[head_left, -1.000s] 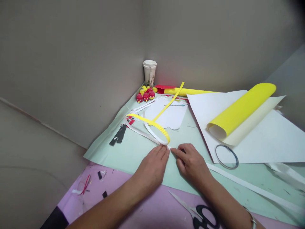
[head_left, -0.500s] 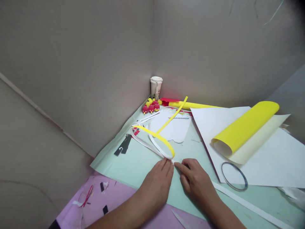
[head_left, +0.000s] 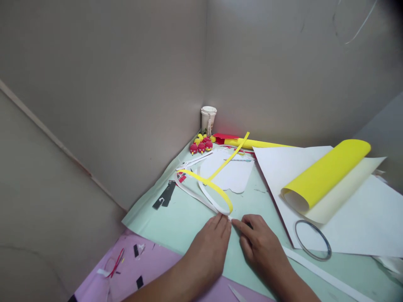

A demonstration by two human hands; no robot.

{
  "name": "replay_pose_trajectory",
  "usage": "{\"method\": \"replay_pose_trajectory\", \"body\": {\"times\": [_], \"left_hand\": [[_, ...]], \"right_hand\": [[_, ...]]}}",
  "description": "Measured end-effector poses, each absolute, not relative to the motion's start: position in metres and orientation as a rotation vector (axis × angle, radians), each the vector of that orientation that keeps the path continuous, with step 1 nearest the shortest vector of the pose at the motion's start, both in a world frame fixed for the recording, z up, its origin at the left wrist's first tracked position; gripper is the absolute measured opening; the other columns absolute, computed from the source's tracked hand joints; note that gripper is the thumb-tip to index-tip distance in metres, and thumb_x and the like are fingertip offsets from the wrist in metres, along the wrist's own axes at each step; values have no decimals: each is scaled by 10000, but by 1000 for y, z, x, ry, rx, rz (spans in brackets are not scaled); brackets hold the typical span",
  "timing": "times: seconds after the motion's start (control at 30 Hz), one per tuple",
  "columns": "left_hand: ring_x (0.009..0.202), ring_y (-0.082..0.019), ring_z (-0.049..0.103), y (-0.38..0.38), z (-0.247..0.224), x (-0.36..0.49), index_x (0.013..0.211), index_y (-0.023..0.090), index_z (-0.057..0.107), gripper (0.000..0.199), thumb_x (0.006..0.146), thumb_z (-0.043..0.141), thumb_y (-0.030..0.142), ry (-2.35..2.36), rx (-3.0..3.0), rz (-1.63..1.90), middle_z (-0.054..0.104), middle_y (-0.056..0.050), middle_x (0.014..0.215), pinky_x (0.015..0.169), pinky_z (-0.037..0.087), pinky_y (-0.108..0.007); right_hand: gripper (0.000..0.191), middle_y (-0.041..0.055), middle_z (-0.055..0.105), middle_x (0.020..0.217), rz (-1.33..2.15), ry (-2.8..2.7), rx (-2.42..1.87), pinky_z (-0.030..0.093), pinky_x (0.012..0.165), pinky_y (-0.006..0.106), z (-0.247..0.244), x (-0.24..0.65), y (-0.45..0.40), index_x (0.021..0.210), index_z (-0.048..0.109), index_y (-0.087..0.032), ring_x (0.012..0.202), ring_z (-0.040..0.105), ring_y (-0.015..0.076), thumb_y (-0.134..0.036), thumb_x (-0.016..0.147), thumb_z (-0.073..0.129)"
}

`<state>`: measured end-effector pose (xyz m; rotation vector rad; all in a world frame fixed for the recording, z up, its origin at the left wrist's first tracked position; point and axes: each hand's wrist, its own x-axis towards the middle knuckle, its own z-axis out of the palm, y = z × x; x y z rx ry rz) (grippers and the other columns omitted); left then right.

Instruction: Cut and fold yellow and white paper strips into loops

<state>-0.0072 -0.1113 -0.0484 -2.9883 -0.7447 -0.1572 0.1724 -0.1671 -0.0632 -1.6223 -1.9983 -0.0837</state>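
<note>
A long yellow-and-white paper strip (head_left: 222, 193) bends in a curled loop above the green sheet. My left hand (head_left: 211, 244) presses the strip's near part down, its fingers straight and close together; the thumb is hidden. Beside it, my right hand (head_left: 263, 242) has its index fingertip on the white strip end just past the left fingers, with the other fingers curled under. A white strip (head_left: 324, 274) runs from behind the right wrist toward the lower right. What lies beneath the fingers cannot be made out.
A rolled yellow sheet (head_left: 327, 176) and a grey ring (head_left: 313, 240) rest on white paper (head_left: 362, 214) at right. Red and yellow balls (head_left: 201, 147) and a lidded cup (head_left: 208, 120) stand in the corner. Black scraps (head_left: 165, 195) lie left; a pointed blade (head_left: 236, 293) shows at the bottom.
The whole view has shifted slightly, so everything sits a little lower in the picture. Both hands keep nearly the same place on the strip.
</note>
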Motion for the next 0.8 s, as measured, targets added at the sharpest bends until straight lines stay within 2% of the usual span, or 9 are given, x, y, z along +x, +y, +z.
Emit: {"method": "replay_pose_trajectory", "body": {"times": [0.37, 0.8], "left_hand": [[1325, -278, 460, -114, -46, -8, 1369, -2, 498, 507, 903, 427, 184, -735, -2918, -225, 471, -179, 1434, 1114, 352, -358], [1315, -296, 467, -113, -42, -7, 1380, -8, 483, 521, 908, 423, 206, -744, -2933, -175, 474, -202, 1427, 1090, 368, -368]], "right_hand": [[416, 97, 578, 930, -104, -1989, -1627, 522, 747, 367, -64, 171, -166, 1145, 651, -197, 876, 550, 231, -36, 813, 458], [454, 99, 591, 942, -131, -1975, -1630, 530, 763, 378, -67, 170, -166, 1183, 627, -180, 890, 562, 235, -25, 791, 458]]}}
